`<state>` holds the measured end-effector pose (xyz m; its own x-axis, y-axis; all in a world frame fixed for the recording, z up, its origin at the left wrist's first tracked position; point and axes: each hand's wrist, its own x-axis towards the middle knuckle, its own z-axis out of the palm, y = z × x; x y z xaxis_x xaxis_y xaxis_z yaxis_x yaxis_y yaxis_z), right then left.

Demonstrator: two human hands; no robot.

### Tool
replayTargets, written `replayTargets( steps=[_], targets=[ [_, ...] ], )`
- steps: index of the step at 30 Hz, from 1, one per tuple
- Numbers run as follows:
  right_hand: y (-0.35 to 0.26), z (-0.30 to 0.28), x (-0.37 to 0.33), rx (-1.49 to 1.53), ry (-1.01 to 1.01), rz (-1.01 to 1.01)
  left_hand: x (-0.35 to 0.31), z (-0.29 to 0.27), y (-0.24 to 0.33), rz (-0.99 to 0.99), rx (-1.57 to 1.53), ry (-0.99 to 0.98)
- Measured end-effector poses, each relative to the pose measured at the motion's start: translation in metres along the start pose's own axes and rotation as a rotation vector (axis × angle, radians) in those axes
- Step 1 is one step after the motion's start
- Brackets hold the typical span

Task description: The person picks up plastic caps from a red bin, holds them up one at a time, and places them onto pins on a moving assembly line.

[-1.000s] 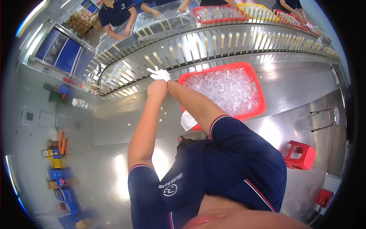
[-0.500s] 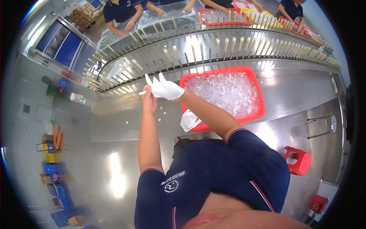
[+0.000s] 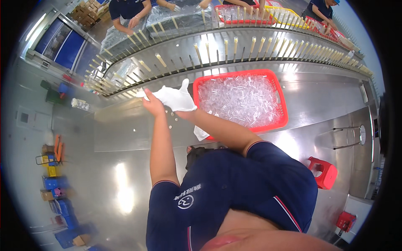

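A white glove [image 3: 169, 97] covers most of my right hand [image 3: 184, 112], leaving the wrist and the heel of the palm bare. One glove finger sticks up and the others stretch left, so my right fingers are hidden inside. My bare left hand [image 3: 154, 104] pinches the glove near its fingertip end. Just right of both hands stands a red basket [image 3: 282, 100] filled with short clear plastic tubes [image 3: 240, 100]. A second white cloth piece, perhaps another glove [image 3: 201, 133], lies at the basket's near left corner. Several small pale bits [image 3: 170, 126] lie below my hands.
Beyond the basket, a curved rail carries upright pins [image 3: 226, 49], many with pale yellow tips. Across it, co-workers [image 3: 130, 12] handle grey plastic sheeting [image 3: 121, 42] and red and yellow baskets [image 3: 289, 19]. A red stool [image 3: 323, 173] stands at the right. Stacked bins [image 3: 54, 183] line the left.
My left hand has moved left and up, drawing the glove's fingers out flat and leftward. Before, several glove fingers stood up spread. The view has shifted slightly.
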<state>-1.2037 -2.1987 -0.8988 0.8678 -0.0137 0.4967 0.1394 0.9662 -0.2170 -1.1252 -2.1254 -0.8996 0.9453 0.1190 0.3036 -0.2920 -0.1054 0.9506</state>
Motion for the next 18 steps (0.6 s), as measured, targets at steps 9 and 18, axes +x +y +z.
replayTargets(
  steps=[9,18],
  targets=[
    [-0.007,0.026,-0.005,0.099,0.06,-0.002,0.009,-0.009,-0.006,0.029,0.177,0.061],
    [-0.019,-0.001,-0.001,-0.095,0.044,-0.159,0.018,0.0,-0.016,-0.035,0.262,0.025]
  ],
)
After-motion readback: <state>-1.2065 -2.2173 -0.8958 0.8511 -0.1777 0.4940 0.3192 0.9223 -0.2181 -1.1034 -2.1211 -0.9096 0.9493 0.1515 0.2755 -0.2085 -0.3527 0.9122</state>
